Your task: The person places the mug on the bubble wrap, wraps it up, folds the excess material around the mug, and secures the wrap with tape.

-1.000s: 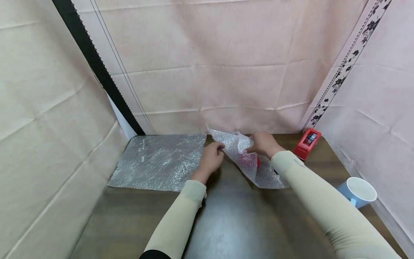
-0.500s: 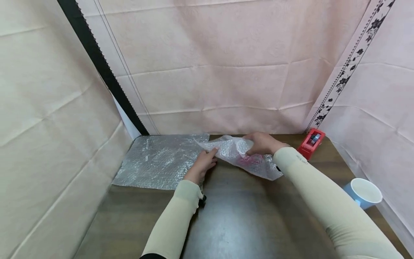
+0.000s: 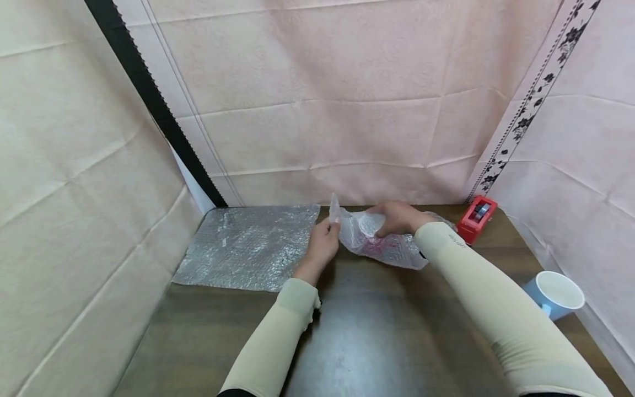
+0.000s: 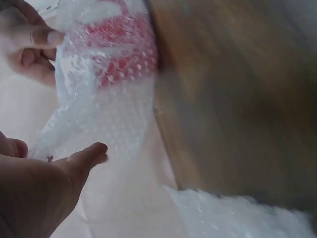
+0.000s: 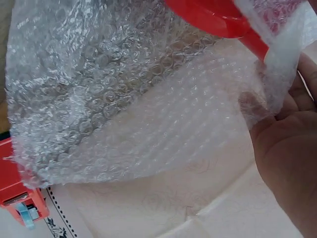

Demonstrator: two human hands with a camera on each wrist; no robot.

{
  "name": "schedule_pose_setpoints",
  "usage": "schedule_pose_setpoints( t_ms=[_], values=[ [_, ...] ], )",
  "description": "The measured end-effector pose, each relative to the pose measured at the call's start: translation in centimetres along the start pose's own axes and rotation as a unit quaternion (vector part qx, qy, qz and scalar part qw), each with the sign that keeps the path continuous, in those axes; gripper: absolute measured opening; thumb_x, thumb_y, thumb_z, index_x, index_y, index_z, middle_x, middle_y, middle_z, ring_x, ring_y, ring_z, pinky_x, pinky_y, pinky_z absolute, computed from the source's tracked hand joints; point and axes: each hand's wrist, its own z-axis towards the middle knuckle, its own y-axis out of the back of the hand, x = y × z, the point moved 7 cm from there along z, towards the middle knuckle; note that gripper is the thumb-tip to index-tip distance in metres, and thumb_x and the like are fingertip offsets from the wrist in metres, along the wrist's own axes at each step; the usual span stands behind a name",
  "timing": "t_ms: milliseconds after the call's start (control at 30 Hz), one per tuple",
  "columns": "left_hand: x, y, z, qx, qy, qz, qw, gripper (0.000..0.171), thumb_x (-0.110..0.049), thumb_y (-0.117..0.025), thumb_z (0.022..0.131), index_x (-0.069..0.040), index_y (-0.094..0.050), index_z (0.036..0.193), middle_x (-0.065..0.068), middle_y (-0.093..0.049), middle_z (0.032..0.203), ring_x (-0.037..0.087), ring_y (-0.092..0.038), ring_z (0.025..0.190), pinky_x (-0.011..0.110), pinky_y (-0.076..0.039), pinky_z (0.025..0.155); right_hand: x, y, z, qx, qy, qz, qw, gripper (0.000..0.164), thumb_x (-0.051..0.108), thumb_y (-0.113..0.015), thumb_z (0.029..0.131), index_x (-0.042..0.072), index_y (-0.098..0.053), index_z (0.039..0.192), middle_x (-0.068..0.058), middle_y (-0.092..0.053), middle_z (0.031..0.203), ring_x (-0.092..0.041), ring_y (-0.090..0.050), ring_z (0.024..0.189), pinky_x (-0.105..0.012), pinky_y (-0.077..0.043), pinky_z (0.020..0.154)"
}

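Observation:
A sheet of bubble wrap lies folded over a red item with a white part; its exact kind is hidden by the film. My right hand grips the wrapped item from its far side, with thumb and fingers on the film in the right wrist view. At the wrap's left end, my left hand pinches the loose flap, which stands up above the fingertips. In the left wrist view, the left thumb lies along the film, red showing through the bubbles farther up.
A second bubble wrap sheet lies flat at the table's left back. To the right are a red tape dispenser and a light-blue mug. Hanging cloth closes off the brown table at the back and sides.
The left hand moved left with the flap, drawing it low, then came back right and raised it. The wrap's near edge has been gathered up, while the right hand keeps its grip.

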Motion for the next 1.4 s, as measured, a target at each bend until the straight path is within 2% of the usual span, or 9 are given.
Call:
schedule_pose_setpoints(
  t_ms=[233, 400, 700, 800, 967, 1067, 1167, 1333, 1400],
  values=[
    [-3.2, -2.9, 0.3, 0.043, -0.059, 0.082, 0.9940, 0.045, -0.038, -0.047, 0.122, -0.004, -0.078, 0.125, 0.015, -0.075, 0.151, 0.035, -0.073, 0.138, 0.055, -0.060, 0.113, 0.5, -0.3, 0.2, -0.010, 0.009, 0.024, 1.000, 0.086, 0.010, -0.095, 0.087, 0.005, -0.058, 0.164, -0.023, -0.063, 0.166, -0.049, -0.054, 0.158, -0.064, -0.046, 0.130],
    [-4.4, -5.7, 0.4, 0.103, -0.106, 0.136, 0.9797, 0.046, -0.034, -0.045, 0.124, -0.001, -0.077, 0.121, 0.010, -0.056, 0.174, 0.031, -0.052, 0.165, 0.048, -0.049, 0.132, 0.3, -0.4, 0.2, -0.028, 0.011, 0.039, 0.999, 0.094, 0.009, -0.095, 0.085, -0.006, -0.048, 0.165, -0.028, -0.065, 0.161, -0.049, -0.056, 0.156, -0.063, -0.045, 0.131],
    [-4.9, -8.9, 0.4, 0.160, -0.165, 0.334, 0.9142, 0.055, -0.034, -0.036, 0.126, -0.009, -0.047, 0.173, 0.011, -0.044, 0.182, 0.029, -0.033, 0.176, 0.045, -0.026, 0.145, -0.4, 1.0, -1.0, -0.031, 0.022, 0.077, 0.996, 0.119, 0.011, -0.095, 0.088, 0.005, -0.020, 0.179, -0.035, -0.050, 0.170, -0.051, -0.061, 0.148, -0.064, -0.055, 0.120],
    [-5.1, -9.5, 0.4, 0.149, -0.171, 0.372, 0.9001, 0.058, -0.037, -0.037, 0.125, -0.007, -0.045, 0.174, 0.010, -0.044, 0.183, 0.028, -0.033, 0.176, 0.044, -0.026, 0.145, -0.2, 2.6, -2.2, -0.017, 0.052, 0.067, 0.996, 0.103, 0.009, -0.088, 0.094, 0.006, -0.029, 0.178, -0.032, -0.042, 0.178, -0.053, -0.053, 0.155, -0.067, -0.051, 0.124],
    [-5.4, -10.3, 0.3, 0.128, -0.174, 0.416, 0.8834, 0.075, -0.046, -0.055, 0.117, -0.001, -0.040, 0.175, 0.016, -0.041, 0.183, 0.030, -0.033, 0.176, 0.043, -0.026, 0.145, 0.3, 4.5, -3.9, -0.016, 0.071, 0.009, 0.997, 0.049, 0.015, -0.066, 0.111, -0.002, -0.064, 0.157, -0.025, -0.064, 0.164, -0.049, -0.062, 0.150, -0.067, -0.051, 0.124],
    [-5.4, -10.8, 0.2, 0.126, -0.171, 0.437, 0.8742, 0.087, -0.051, -0.063, 0.111, 0.002, -0.035, 0.176, 0.019, -0.037, 0.185, 0.031, -0.030, 0.177, 0.046, -0.026, 0.145, 0.0, 4.1, -4.1, -0.032, 0.053, -0.052, 0.997, 0.044, 0.025, -0.062, 0.116, -0.003, -0.072, 0.149, -0.025, -0.074, 0.151, -0.047, -0.071, 0.141, -0.065, -0.055, 0.120],
    [-5.3, -10.9, 0.2, 0.146, -0.167, 0.416, 0.8819, 0.091, -0.048, -0.063, 0.110, 0.003, -0.029, 0.177, 0.020, -0.030, 0.187, 0.032, -0.024, 0.179, 0.047, -0.023, 0.146, -0.8, 3.0, -4.0, -0.038, 0.027, -0.070, 0.996, 0.048, 0.030, -0.067, 0.115, -0.005, -0.071, 0.148, -0.027, -0.074, 0.149, -0.047, -0.071, 0.140, -0.065, -0.054, 0.122],
    [-5.1, -9.5, 0.8, 0.181, -0.155, 0.273, 0.9319, 0.076, -0.034, -0.057, 0.115, -0.002, -0.031, 0.178, 0.017, -0.024, 0.190, 0.031, -0.021, 0.179, 0.044, -0.022, 0.147, -1.7, 1.7, -3.8, -0.075, 0.018, -0.071, 0.995, 0.047, 0.022, -0.086, 0.103, -0.006, -0.077, 0.139, -0.027, -0.079, 0.140, -0.046, -0.076, 0.131, -0.063, -0.060, 0.115],
    [-5.0, -8.4, 1.3, 0.168, -0.172, 0.254, 0.9369, 0.061, -0.031, -0.055, 0.119, -0.007, -0.045, 0.174, 0.013, -0.031, 0.188, 0.029, -0.027, 0.177, 0.044, -0.028, 0.145, -1.7, 1.4, -3.7, -0.091, 0.019, -0.078, 0.993, 0.047, 0.021, -0.091, 0.098, -0.006, -0.079, 0.135, -0.025, -0.081, 0.134, -0.045, -0.078, 0.127, -0.061, -0.061, 0.112]
  ],
)
